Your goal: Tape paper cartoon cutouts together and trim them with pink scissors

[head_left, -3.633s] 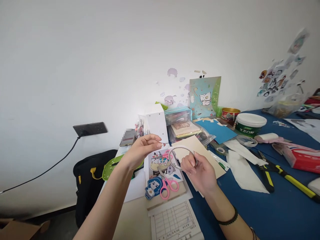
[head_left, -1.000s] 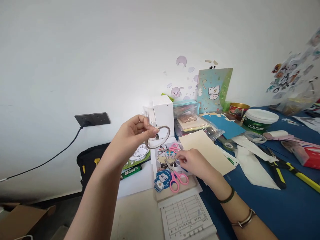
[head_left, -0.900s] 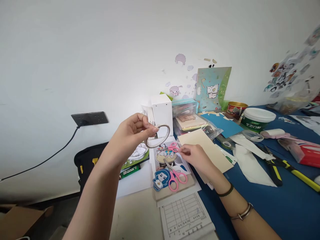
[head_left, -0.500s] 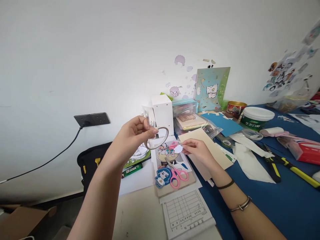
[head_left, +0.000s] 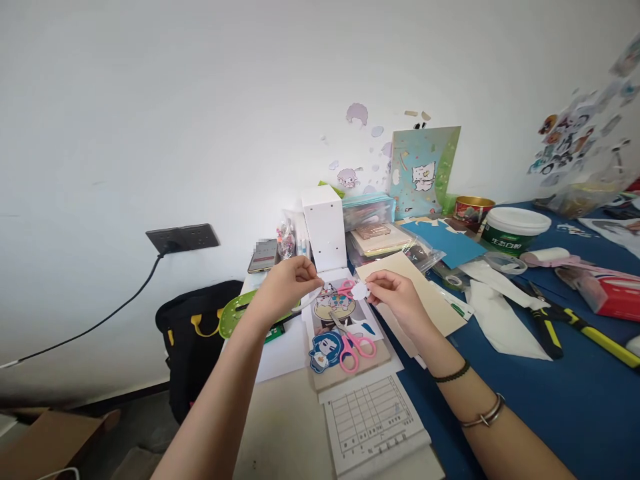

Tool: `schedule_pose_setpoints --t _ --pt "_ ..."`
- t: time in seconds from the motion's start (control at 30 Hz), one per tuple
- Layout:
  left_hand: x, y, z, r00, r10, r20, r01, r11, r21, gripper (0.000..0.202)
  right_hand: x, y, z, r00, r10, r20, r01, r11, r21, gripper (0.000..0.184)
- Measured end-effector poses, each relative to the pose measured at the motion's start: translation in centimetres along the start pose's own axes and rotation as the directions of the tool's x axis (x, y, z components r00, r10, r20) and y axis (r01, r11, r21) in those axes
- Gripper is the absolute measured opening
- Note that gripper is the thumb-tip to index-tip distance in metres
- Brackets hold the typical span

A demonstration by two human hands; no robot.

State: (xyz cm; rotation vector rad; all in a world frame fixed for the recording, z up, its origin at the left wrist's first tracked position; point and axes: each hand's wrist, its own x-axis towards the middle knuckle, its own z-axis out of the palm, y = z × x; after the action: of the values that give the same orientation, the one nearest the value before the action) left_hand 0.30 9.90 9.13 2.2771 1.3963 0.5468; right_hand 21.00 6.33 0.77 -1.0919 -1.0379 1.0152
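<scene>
My left hand [head_left: 286, 288] pinches a roll of tape [head_left: 307, 301], a thin pale ring that shows nearly edge-on and is partly covered by the fingers. Between the thumb and fingertips of my right hand [head_left: 397, 297] is a small white paper cutout [head_left: 359, 291]. Below the hands lie pink-handled scissors [head_left: 356, 348] over printed cartoon sheets, and a second pink pair [head_left: 345, 289] sits behind them. A blue-haired character cutout [head_left: 325, 352] rests beside the nearer scissors.
A form pad [head_left: 370, 420] lies at the near edge. Left are a green tray [head_left: 231, 319], a phone [head_left: 263, 256] and a black bag [head_left: 187, 340]. Behind stands a white box [head_left: 325, 230]. Right are beige card [head_left: 440, 313], a white-lidded tub [head_left: 515, 230] and yellow-black pliers [head_left: 600, 343].
My left hand has moved lower with the tape roll, which has turned from a wide ring to nearly edge-on. The right hand and its paper cutout have barely moved.
</scene>
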Motion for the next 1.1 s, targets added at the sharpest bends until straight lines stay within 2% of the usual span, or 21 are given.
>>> schedule_pose_setpoints --t 0.1,0.17,0.23,0.37,0.43,0.57,0.7,0.83,0.97,1.1 --pt "0.4 -0.1 1.1 0.994 -0.048 -0.097 0.068 0.974 0.217 0.004 0.0 0.0 -0.1 1.0 -0.011 -0.009 0.011 1.0 0.007 0.015" --pt "0.7 0.0 2.1 0.991 -0.067 -0.118 0.104 0.933 0.344 0.011 0.0 0.0 -0.2 1.0 -0.019 -0.013 0.02 1.0 0.009 0.014" --pt "0.8 0.2 3.4 0.993 -0.078 -0.083 0.107 0.889 0.445 0.019 0.1 0.0 -0.3 1.0 -0.029 -0.012 0.029 1.0 0.01 0.014" --pt "0.6 1.0 5.6 0.991 -0.119 0.055 0.066 0.819 0.57 0.014 0.2 0.0 -0.3 0.999 -0.049 -0.008 0.049 0.999 0.014 0.014" --pt "0.4 1.4 6.2 0.981 -0.15 0.121 0.047 0.794 0.606 0.019 0.2 -0.1 -0.3 0.998 -0.057 -0.01 0.057 0.998 0.015 0.014" --pt "0.2 1.7 6.6 0.96 -0.197 0.2 0.024 0.769 0.638 0.025 0.1 -0.4 -0.3 0.998 -0.062 -0.015 0.062 0.998 0.01 0.013" --pt "0.1 1.6 6.6 0.955 -0.202 0.217 0.019 0.771 0.636 0.024 0.0 -0.6 -0.3 0.998 -0.064 -0.018 0.064 0.998 -0.004 0.012" --pt "0.0 1.4 6.3 0.966 -0.156 0.208 0.005 0.809 0.587 0.022 0.0 -0.4 -0.4 0.998 -0.068 -0.006 0.067 0.998 -0.013 0.011" --pt "0.3 0.8 5.5 0.975 -0.094 0.199 -0.02 0.862 0.506 0.037 0.0 -0.2 -0.5 0.997 -0.077 0.004 0.077 0.997 -0.023 0.011" --pt "0.5 0.6 4.1 0.983 -0.077 0.166 -0.001 0.903 0.429 0.04 0.1 -0.2 -0.5 0.996 -0.087 0.011 0.087 0.995 -0.046 0.01"
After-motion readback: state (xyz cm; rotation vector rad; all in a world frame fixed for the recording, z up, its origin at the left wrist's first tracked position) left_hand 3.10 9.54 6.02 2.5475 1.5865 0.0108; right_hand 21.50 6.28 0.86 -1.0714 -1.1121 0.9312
